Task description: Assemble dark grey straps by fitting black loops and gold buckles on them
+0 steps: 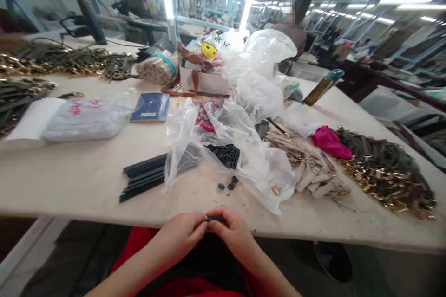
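My left hand (183,234) and my right hand (232,232) meet in front of my lap, just below the table's near edge. Both pinch one small black piece (212,218) between their fingertips. Above them on the table lie a few loose black rings (230,183). A pile of the same black rings (225,154) sits inside an open clear plastic bag (251,148). A bundle of black strips (144,176) pokes out of the bag to the left.
The white table (69,181) carries heaps of dark straps with gold buckles (386,171), beige strap pieces (313,176), a pink cloth (329,141), a blue booklet (149,106), a wrapped grey packet (83,118) and a white box (204,81). A person sits beyond the table's far side.
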A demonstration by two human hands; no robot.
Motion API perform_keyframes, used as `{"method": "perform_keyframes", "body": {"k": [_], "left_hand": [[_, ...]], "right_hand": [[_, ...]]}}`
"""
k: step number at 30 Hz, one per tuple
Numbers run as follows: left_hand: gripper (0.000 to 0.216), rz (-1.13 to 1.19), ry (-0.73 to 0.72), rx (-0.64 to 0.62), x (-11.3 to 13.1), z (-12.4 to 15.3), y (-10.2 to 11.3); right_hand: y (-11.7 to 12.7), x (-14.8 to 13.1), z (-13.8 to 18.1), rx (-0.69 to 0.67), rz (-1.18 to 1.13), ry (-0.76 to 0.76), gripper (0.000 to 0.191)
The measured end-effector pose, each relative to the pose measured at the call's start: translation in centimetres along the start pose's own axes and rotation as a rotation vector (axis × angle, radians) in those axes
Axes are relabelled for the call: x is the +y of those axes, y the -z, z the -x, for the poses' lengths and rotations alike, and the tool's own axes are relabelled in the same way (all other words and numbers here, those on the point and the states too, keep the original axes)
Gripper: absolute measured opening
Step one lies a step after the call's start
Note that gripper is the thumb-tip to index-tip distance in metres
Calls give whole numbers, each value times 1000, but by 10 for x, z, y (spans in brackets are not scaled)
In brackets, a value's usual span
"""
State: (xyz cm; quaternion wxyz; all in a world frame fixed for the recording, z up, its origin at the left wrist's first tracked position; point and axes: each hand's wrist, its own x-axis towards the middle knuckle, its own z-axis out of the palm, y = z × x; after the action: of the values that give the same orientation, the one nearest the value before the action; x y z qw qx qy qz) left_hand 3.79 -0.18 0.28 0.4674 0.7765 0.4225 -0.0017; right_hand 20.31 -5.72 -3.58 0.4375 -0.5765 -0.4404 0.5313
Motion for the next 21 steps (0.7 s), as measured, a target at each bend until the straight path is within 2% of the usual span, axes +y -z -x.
{"method": "perform_keyframes", "body": {"k": [2, 5, 9, 10, 12, 14, 16, 18, 21], "left_hand": [[25, 148, 28, -68, 0, 1, -2], [41, 348, 62, -136, -1, 2, -8], [59, 469, 59, -57, -5, 0, -18], [61, 503, 51, -42, -6, -1, -19], [61, 559, 52, -7, -8, -5, -19], [59, 589, 91, 13, -9, -8, -19], [58, 595, 124, 1, -9, -11, -19], [53, 578, 127, -13, -7, -13, -22], [40, 550, 98, -7, -3, -14, -27]], "right_hand": [[2, -3, -1, 24, -57, -19, 15], [1, -6, -1, 98, -195, -35, 14], [-5, -5, 4, -18, -258, 7, 15], [-2, -5, 5, -41, -197, 38, 16], [18, -5, 6, 19, 83, 114, 17], [52, -5, 4, 260, 524, 168, 14], [90, -4, -2, 464, 933, 114, 14], [121, 0, -9, 548, 1028, 66, 14], [146, 7, -20, 581, 1051, 23, 14]]}}
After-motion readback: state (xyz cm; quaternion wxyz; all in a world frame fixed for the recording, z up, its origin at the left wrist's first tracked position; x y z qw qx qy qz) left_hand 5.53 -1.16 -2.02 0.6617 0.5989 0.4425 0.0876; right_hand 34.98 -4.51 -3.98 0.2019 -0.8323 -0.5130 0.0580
